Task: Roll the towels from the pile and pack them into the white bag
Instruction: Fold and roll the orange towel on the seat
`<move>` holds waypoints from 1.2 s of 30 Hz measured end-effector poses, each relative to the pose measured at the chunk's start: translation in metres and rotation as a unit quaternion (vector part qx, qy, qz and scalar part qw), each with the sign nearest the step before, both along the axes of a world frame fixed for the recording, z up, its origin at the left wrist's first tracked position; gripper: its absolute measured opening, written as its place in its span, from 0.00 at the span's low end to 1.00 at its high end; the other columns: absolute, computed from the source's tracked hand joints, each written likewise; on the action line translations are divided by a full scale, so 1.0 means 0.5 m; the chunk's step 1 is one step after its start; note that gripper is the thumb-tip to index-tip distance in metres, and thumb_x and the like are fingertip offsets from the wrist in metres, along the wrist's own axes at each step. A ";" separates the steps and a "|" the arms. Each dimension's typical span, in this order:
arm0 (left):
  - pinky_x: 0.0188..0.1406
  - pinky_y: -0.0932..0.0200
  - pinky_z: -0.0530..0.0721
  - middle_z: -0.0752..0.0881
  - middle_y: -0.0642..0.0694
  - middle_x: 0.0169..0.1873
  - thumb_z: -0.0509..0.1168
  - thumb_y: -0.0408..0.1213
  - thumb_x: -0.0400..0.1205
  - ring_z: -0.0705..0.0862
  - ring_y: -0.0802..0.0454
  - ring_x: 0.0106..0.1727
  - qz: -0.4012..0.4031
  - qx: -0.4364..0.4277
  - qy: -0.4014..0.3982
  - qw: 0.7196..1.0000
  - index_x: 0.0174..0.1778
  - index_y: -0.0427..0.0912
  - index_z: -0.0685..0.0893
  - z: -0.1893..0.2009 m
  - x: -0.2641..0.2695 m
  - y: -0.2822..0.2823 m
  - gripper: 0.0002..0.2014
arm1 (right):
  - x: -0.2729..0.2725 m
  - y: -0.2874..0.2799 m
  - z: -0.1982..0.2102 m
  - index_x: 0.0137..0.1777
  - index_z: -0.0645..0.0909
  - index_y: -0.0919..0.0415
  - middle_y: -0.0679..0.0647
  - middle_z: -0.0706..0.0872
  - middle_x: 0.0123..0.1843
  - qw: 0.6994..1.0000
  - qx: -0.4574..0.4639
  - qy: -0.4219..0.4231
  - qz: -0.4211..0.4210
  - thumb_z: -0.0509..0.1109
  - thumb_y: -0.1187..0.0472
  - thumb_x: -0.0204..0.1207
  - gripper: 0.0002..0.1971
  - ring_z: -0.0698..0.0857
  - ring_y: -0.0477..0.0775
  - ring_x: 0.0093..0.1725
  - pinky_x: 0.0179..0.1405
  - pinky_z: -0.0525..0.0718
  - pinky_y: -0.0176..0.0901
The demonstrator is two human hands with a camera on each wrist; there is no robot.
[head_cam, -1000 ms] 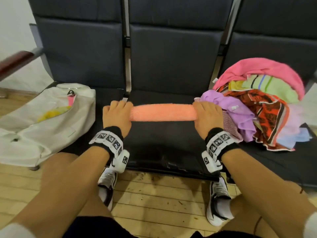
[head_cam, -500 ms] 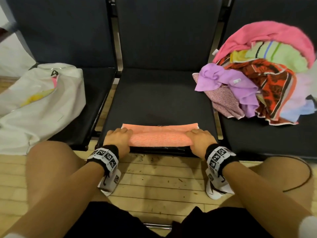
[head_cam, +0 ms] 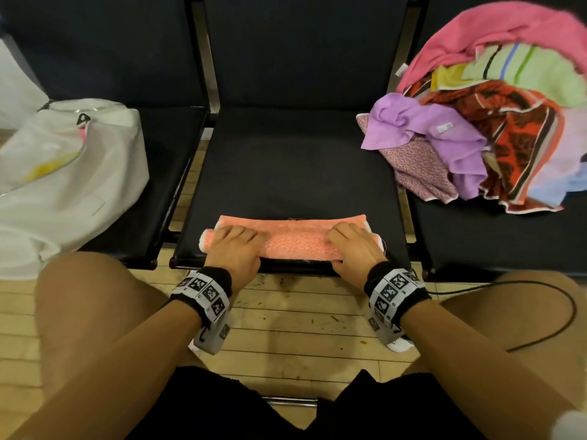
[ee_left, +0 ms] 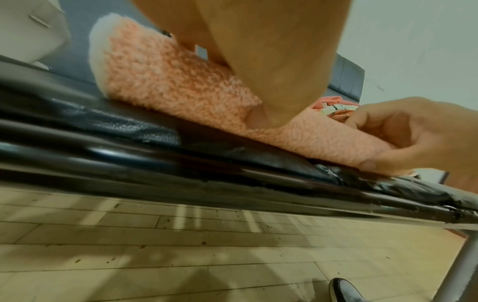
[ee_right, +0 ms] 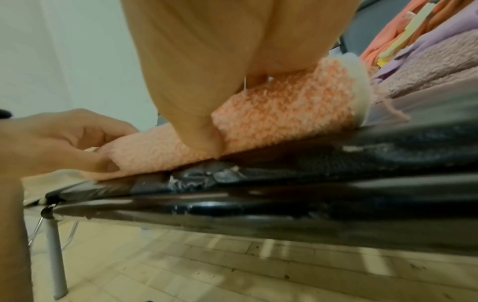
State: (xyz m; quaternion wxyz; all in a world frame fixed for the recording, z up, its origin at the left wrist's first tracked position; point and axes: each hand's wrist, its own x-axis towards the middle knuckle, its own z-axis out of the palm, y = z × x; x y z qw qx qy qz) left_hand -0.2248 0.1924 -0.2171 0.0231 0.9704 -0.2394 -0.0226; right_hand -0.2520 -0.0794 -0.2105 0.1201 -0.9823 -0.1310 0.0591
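**What the person wears**

Black wristbands (head_cam: 219,276) circle both wrists, each carrying a white strap of black-and-white square markers (head_cam: 390,292). Black shorts (head_cam: 197,404) cover the lap at 6 o'clock; a thin black cable (head_cam: 568,309) loops at 3 o'clock.

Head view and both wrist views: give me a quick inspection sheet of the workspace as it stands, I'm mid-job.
Surface: black middle seat, front edge worn, bare beyond the towel.
Job's things: peach towel partly rolled at the seat's front edge, a flat strip left beyond the roll; towel pile on the right seat; white bag on the left seat, slumped.
Clutter: nothing seen on the middle seat.
Grippers: left hand and right hand grip the roll near its ends, thumbs under the near side.
Cables: black cable loops over the right knee.
Surroundings: wooden floor, shoes below, pale wall.
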 end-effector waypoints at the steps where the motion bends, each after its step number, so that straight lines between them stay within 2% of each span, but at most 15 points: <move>1: 0.75 0.42 0.69 0.86 0.46 0.63 0.67 0.40 0.75 0.81 0.42 0.65 0.002 -0.004 0.005 1.000 0.72 0.48 0.81 0.001 0.003 0.000 0.26 | 0.001 0.001 0.000 0.68 0.79 0.53 0.50 0.80 0.66 1.000 0.000 0.008 -0.002 0.71 0.61 0.73 0.22 0.77 0.57 0.66 0.57 0.69 0.46; 4: 0.73 0.44 0.68 0.87 0.47 0.62 0.57 0.47 0.77 0.81 0.45 0.65 0.017 0.002 0.021 1.000 0.74 0.49 0.78 0.009 0.009 0.001 0.27 | 0.007 -0.003 0.002 0.69 0.79 0.52 0.51 0.85 0.64 1.000 0.016 0.008 -0.003 0.66 0.56 0.74 0.22 0.80 0.57 0.64 0.67 0.72 0.51; 7: 0.65 0.45 0.72 0.87 0.49 0.59 0.51 0.51 0.76 0.82 0.45 0.59 0.023 -0.011 0.042 0.999 0.73 0.50 0.76 0.014 0.006 -0.002 0.29 | 0.013 -0.009 0.000 0.62 0.79 0.52 0.52 0.88 0.51 1.000 0.002 -0.008 0.014 0.56 0.50 0.72 0.21 0.80 0.56 0.53 0.57 0.73 0.50; 10: 0.58 0.46 0.74 0.84 0.49 0.58 0.51 0.55 0.75 0.81 0.45 0.58 0.020 -0.021 0.083 0.996 0.76 0.51 0.70 0.003 0.001 -0.004 0.31 | 0.011 -0.010 -0.003 0.62 0.74 0.50 0.47 0.84 0.41 1.000 -0.015 -0.001 0.019 0.53 0.50 0.74 0.19 0.79 0.55 0.47 0.52 0.69 0.48; 12: 0.61 0.44 0.74 0.81 0.48 0.60 0.52 0.56 0.73 0.79 0.45 0.59 0.018 -0.021 0.062 0.998 0.76 0.51 0.70 -0.004 -0.001 -0.003 0.33 | 0.010 -0.010 -0.004 0.66 0.72 0.51 0.48 0.83 0.44 1.000 0.003 -0.002 0.000 0.58 0.51 0.73 0.21 0.80 0.54 0.48 0.55 0.71 0.49; 13: 0.62 0.43 0.73 0.80 0.48 0.60 0.55 0.55 0.73 0.79 0.45 0.59 0.020 -0.028 0.037 0.999 0.74 0.50 0.72 -0.008 -0.001 -0.002 0.32 | 0.011 -0.009 -0.003 0.66 0.73 0.52 0.48 0.84 0.49 1.000 0.016 -0.013 -0.009 0.61 0.51 0.72 0.21 0.80 0.54 0.49 0.56 0.72 0.50; 15: 0.62 0.43 0.73 0.79 0.47 0.58 0.63 0.51 0.71 0.78 0.45 0.57 0.009 -0.041 -0.012 0.999 0.68 0.49 0.76 -0.010 -0.002 -0.001 0.28 | 0.012 -0.007 -0.007 0.60 0.77 0.53 0.48 0.82 0.55 0.998 0.032 -0.057 -0.011 0.65 0.53 0.70 0.18 0.79 0.53 0.52 0.55 0.74 0.49; 17: 0.59 0.43 0.74 0.81 0.46 0.58 0.69 0.46 0.69 0.79 0.44 0.56 -0.016 -0.035 -0.042 0.998 0.64 0.48 0.79 -0.009 -0.005 -0.007 0.25 | 0.013 -0.004 -0.013 0.54 0.82 0.54 0.49 0.83 0.54 0.994 0.042 -0.098 -0.004 0.66 0.57 0.71 0.12 0.79 0.54 0.52 0.54 0.75 0.48; 20: 0.64 0.43 0.75 0.83 0.49 0.61 0.70 0.41 0.73 0.80 0.45 0.62 0.002 -0.027 -0.025 0.999 0.66 0.48 0.81 -0.005 -0.010 -0.019 0.23 | 0.012 -0.001 -0.019 0.57 0.85 0.55 0.49 0.86 0.56 0.995 0.029 -0.092 -0.012 0.66 0.58 0.76 0.12 0.81 0.54 0.56 0.58 0.76 0.49; 23: 0.70 0.42 0.72 0.82 0.48 0.66 0.62 0.48 0.79 0.78 0.45 0.66 0.022 -0.039 0.003 0.999 0.72 0.47 0.78 -0.010 -0.008 -0.018 0.24 | 0.009 0.000 -0.024 0.63 0.83 0.53 0.48 0.86 0.61 0.996 0.028 -0.076 -0.025 0.63 0.51 0.79 0.17 0.80 0.53 0.60 0.62 0.75 0.51; 25: 0.70 0.43 0.71 0.81 0.48 0.67 0.58 0.56 0.77 0.78 0.45 0.67 0.019 -0.032 0.017 0.999 0.75 0.47 0.75 -0.014 -0.004 -0.013 0.30 | 0.008 0.000 -0.027 0.68 0.78 0.51 0.47 0.83 0.64 0.998 0.015 -0.049 -0.032 0.62 0.43 0.78 0.22 0.79 0.53 0.63 0.66 0.73 0.51; 28: 0.74 0.42 0.69 0.79 0.50 0.68 0.62 0.64 0.74 0.77 0.46 0.69 0.023 0.003 0.042 0.999 0.78 0.51 0.68 -0.026 0.005 -0.009 0.37 | 0.008 0.001 -0.034 0.70 0.72 0.47 0.46 0.81 0.66 0.999 -0.005 -0.016 -0.040 0.66 0.33 0.72 0.29 0.78 0.52 0.67 0.72 0.68 0.52; 32: 0.77 0.43 0.65 0.79 0.52 0.70 0.66 0.64 0.74 0.77 0.47 0.71 0.047 -0.013 0.053 0.997 0.79 0.54 0.67 -0.036 0.016 -0.007 0.38 | 0.015 0.000 -0.043 0.66 0.68 0.45 0.46 0.84 0.62 0.999 -0.024 -0.010 -0.048 0.70 0.30 0.68 0.31 0.81 0.52 0.64 0.76 0.67 0.52; 34: 0.77 0.44 0.66 0.80 0.52 0.69 0.68 0.63 0.73 0.77 0.47 0.70 0.056 -0.022 0.065 0.996 0.79 0.55 0.67 -0.035 0.020 -0.004 0.38 | 0.022 -0.004 -0.042 0.64 0.68 0.46 0.46 0.85 0.58 0.998 -0.024 -0.006 -0.050 0.71 0.30 0.68 0.31 0.83 0.52 0.59 0.70 0.71 0.51; 36: 0.73 0.46 0.71 0.81 0.51 0.66 0.71 0.62 0.73 0.78 0.47 0.67 0.068 -0.031 0.074 0.994 0.77 0.53 0.70 -0.030 0.026 0.000 0.37 | 0.023 -0.009 -0.040 0.65 0.68 0.46 0.46 0.84 0.58 0.999 -0.023 -0.007 -0.047 0.71 0.31 0.69 0.31 0.82 0.53 0.59 0.67 0.73 0.51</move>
